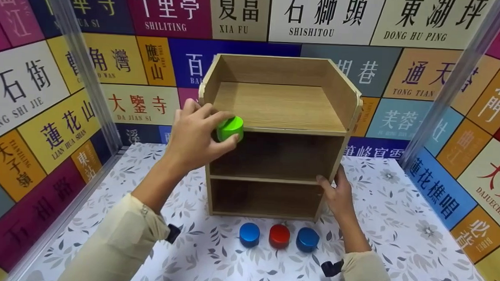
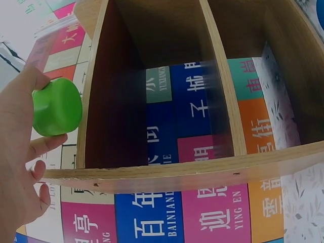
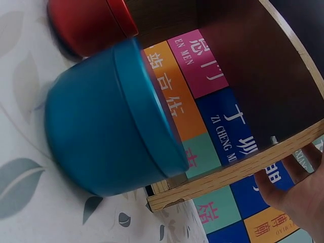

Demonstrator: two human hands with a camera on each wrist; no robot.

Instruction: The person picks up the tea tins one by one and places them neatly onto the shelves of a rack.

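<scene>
At left, the left hand (image 1: 197,133) has its grip clamped on the green tin (image 1: 234,128), thumb below and fingers above, at the near left edge of the shelf's (image 1: 272,105) top board — whether tin and board touch, I cannot tell. The step in hand looks like setting the tin on that top level; the next move would call for clearing the board's edge, then letting go gently. Near the shelf's foot stand a blue tin (image 1: 249,235), a red tin (image 1: 279,237) and another blue tin (image 1: 307,240), in a row. At right, the right hand (image 1: 338,197) grips the shelf's right side (to steady it, I judge).

The desk (image 1: 401,248) wears a white cloth with grey leaves. Clear posts (image 1: 86,72) stand left and right — and sign panels (image 1: 238,13), bright and lettered, cover the walls.
</scene>
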